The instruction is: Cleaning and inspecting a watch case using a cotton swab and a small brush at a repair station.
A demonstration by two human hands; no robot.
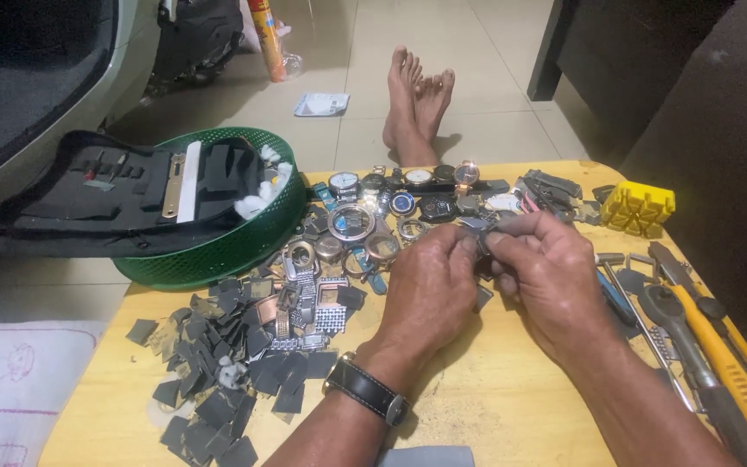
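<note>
Over the middle of the wooden table (pixel 512 406), both hands meet above the watch clutter. Left hand (pixel 430 290) wears a black-strapped wristwatch (pixel 367 391); its fingers (pixel 467 249) are closed, pinching a small grey metal part (pixel 482 240). Right hand (pixel 551 272) pinches the same part from the other side, fingers (pixel 505 242) closed on it too. The part sits between the two sets of fingertips, held just above the table, in front of the row of watch faces (pixel 417 195). Too small to tell exactly what the part is.

Left of the hands: pile of dark grey square pads (pixel 218 380), and metal watch bands and cases (pixel 313 294) beside it. Green mesh basket (pixel 235 242) at the table's far-left edge, with a black tool pouch (pixel 97 195) lying open across it. Right side: yellow plastic holder block (pixel 637 207), a yellow-handled knife (pixel 728 363), and grey hand tools (pixel 676 337) near it. The person's bare feet (pixel 417 104) rest on the tiled floor (pixel 477 86) beyond the table.
</note>
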